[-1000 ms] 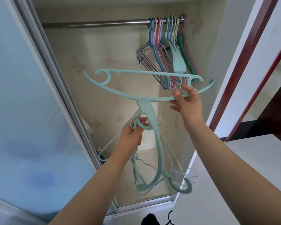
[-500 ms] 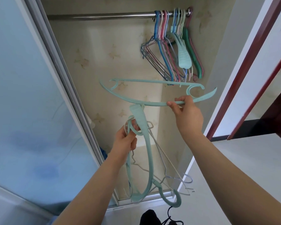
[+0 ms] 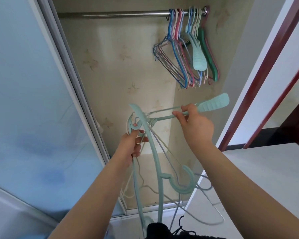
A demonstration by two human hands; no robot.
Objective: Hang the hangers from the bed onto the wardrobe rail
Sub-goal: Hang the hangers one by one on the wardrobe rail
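My right hand (image 3: 194, 125) pinches a mint-green plastic hanger (image 3: 212, 104) by its arm, well below the wardrobe rail (image 3: 121, 14). The hanger's hook end is tangled with a bunch of hangers (image 3: 155, 163) that my left hand (image 3: 132, 144) grips by the hooks; they dangle below it, mint plastic and thin pale wire ones. Several coloured hangers (image 3: 188, 54) hang at the right end of the rail, blue, pink, cream, mint and dark green.
A frosted blue sliding door (image 3: 33, 109) with a metal frame stands on the left. A red-brown door frame (image 3: 259, 75) rises on the right beside a white wall. The rail's left and middle stretch carries nothing. A dark garment (image 3: 164, 230) shows at the bottom edge.
My right hand has turned the mint hanger from lying flat across the view to pointing right, and lowered it. The bunch in my left hand has swung. The camera has tilted down.
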